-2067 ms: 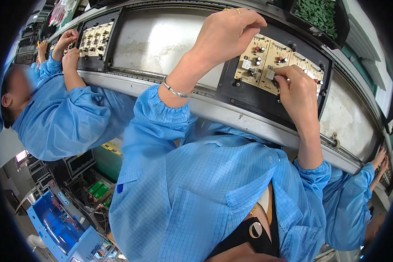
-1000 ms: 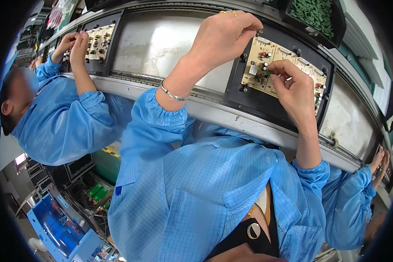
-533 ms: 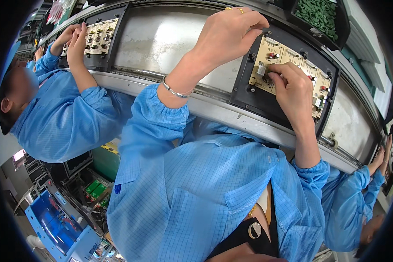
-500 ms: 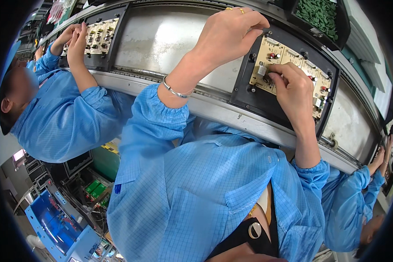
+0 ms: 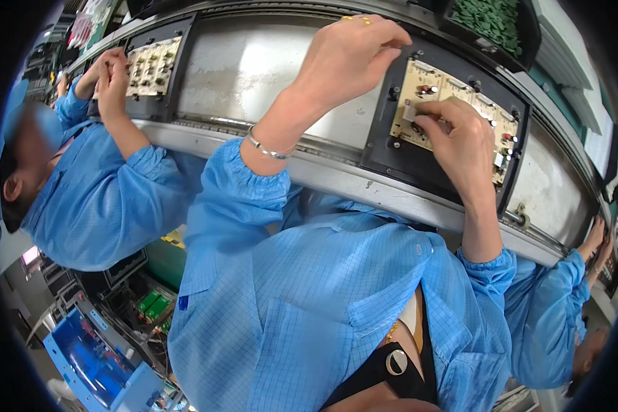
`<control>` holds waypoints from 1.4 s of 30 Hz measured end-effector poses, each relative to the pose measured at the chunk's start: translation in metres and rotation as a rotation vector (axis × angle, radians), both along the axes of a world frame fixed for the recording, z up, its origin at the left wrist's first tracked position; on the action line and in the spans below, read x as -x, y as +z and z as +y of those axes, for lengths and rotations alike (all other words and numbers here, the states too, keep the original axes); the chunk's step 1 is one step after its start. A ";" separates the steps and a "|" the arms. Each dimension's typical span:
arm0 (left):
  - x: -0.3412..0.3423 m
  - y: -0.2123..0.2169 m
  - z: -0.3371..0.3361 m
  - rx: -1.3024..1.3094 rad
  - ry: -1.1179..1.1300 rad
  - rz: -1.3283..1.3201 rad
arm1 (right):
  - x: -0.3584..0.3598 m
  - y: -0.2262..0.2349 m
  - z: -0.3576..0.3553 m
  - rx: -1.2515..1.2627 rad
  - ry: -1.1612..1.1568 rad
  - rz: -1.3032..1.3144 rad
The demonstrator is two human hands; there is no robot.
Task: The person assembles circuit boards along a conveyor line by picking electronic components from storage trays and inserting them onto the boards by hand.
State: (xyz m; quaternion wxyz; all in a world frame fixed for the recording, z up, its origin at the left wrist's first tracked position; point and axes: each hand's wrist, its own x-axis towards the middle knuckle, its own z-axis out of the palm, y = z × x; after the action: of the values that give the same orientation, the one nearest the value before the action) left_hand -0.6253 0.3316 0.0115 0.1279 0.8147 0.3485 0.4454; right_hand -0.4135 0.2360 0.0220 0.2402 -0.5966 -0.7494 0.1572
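Observation:
A tan circuit board panel (image 5: 406,93) sits in a black carrier frame (image 5: 378,145) on the line before me. Red, black and white components stand on it. My right hand (image 5: 463,141) is over the panel, thumb and forefinger pinched at a small dark part beside a whitish block-shaped component (image 5: 409,112); the fingers mostly hide that part. Above the panel's far left corner hovers my left hand (image 5: 350,60), thumb and fingertips drawn together. Whatever is between those fingertips, if anything, cannot be made out.
A black bin (image 5: 479,42) of green parts (image 5: 491,20) stands beyond the carrier. Metal rails (image 5: 323,155) edge the line. At left, a co-worker's hands (image 5: 111,79) are beside another board panel (image 5: 152,67). Another person's hands (image 5: 595,240) show at far right.
My left hand has shifted slightly left. My right fingertips have moved a little left and down at the whitish component. The co-worker's hands at left have come lower, away from their panel.

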 end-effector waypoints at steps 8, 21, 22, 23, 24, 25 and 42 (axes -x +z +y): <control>0.008 0.009 0.002 0.058 -0.026 0.049 | 0.036 -0.005 -0.001 -0.165 0.477 0.114; 0.058 -0.011 0.019 0.086 -0.016 -0.025 | 0.050 0.010 0.018 -0.001 0.291 -0.266; 0.064 -0.014 0.021 0.079 -0.008 -0.027 | 0.050 0.012 0.019 -0.008 0.298 -0.269; 0.071 -0.018 0.024 0.079 -0.012 -0.022 | 0.052 0.013 0.021 0.107 0.177 -0.425; 0.078 -0.021 0.026 0.080 -0.015 -0.017 | 0.053 0.012 0.025 0.222 0.053 -0.579; 0.084 -0.025 0.028 0.093 -0.017 -0.008 | 0.051 0.006 0.029 0.214 0.062 -0.579; 0.117 -0.044 0.043 0.146 -0.064 0.045 | 0.046 0.003 0.176 -0.517 -0.149 -0.430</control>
State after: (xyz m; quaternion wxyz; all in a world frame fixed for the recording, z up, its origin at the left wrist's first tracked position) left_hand -0.7426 0.3743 -0.0323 0.1933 0.8237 0.3566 0.3963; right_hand -0.4590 0.4122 0.0248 0.2310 -0.5887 -0.7522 -0.1851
